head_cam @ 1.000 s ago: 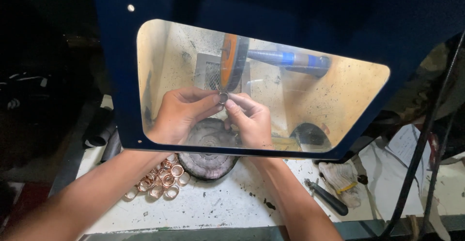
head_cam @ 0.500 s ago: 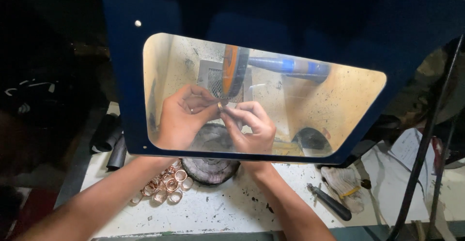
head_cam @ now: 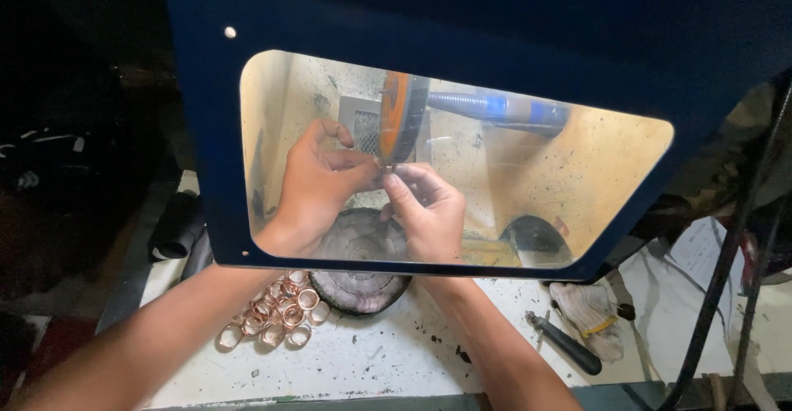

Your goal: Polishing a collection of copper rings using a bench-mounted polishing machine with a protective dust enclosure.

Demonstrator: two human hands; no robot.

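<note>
Behind the clear window of the dark blue shield (head_cam: 206, 172), both hands are drawn together at the rim of the upright orange polishing wheel (head_cam: 402, 118). The left hand (head_cam: 318, 184) and the right hand (head_cam: 429, 213) pinch one small metal piece (head_cam: 388, 166) between thumb and fingertips, pressing it to the wheel's lower edge just above the knuckles; it is too small to tell its exact shape.

To do this well, I judge the grip should stay tight from both sides, with the fingertips clear of the wheel's face and the piece turned a little at a time so no spot is overworked. Light, even pressure would suit better than a hard push, which could snatch the piece away.

Below the left wrist, on the white speckled counter (head_cam: 371, 361), lies a heap of copper-coloured rings (head_cam: 276, 316), touching one another, just beside a round dark grey pad (head_cam: 363, 275) under the hands. To the right of the right forearm lie a black-handled tool (head_cam: 569, 347) and a dirty white work glove (head_cam: 590, 316).
</note>
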